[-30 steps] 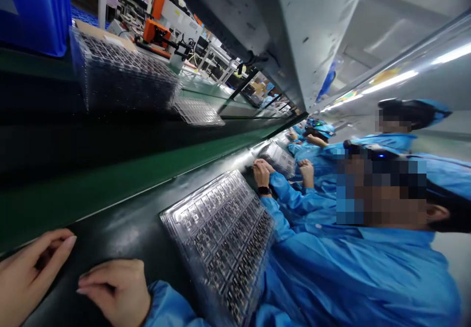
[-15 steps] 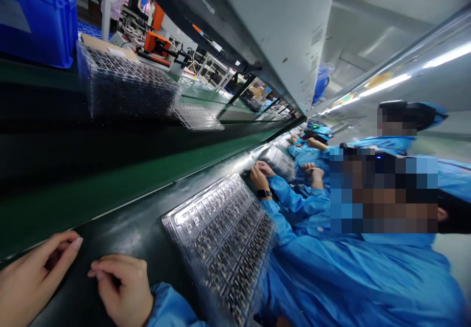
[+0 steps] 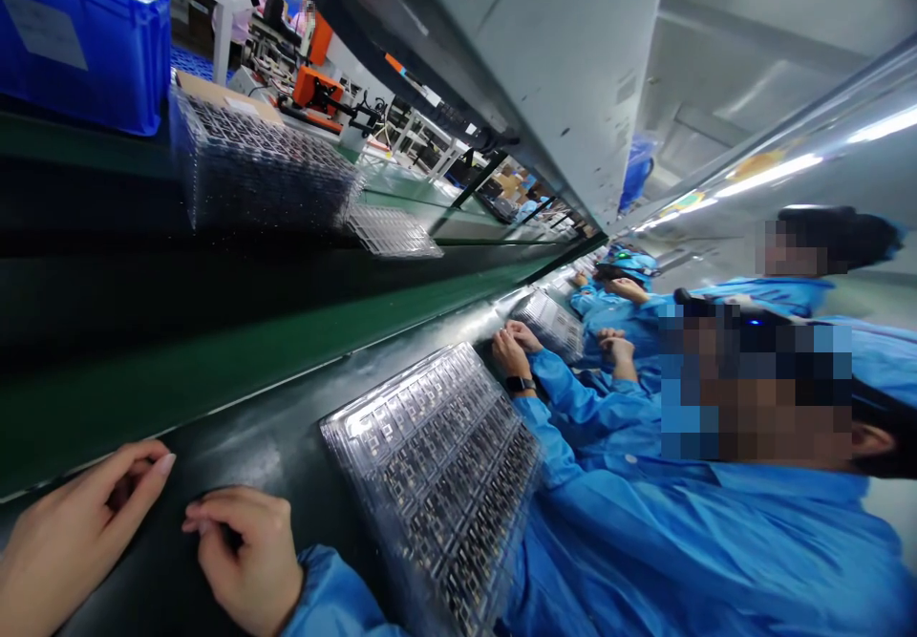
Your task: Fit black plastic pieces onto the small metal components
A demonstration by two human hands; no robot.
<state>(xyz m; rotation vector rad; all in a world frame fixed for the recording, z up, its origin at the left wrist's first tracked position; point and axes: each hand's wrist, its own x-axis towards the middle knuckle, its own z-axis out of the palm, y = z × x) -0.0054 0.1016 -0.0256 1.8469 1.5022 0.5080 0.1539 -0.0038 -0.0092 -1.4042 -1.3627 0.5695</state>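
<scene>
My right hand [image 3: 252,556] sits left of the tray stack [image 3: 440,479], wrist bent, fingers curled round and gathered narrow toward the thumb. My left hand [image 3: 82,541], farther left of the stack, curves the same way, thumb tip close to the index fingertip; I cannot tell whether either pinches anything. The stack, its pockets holding small parts, lies on the dark bench [image 3: 240,451]. Just beyond it is a co-worker's hand [image 3: 511,356].
</scene>
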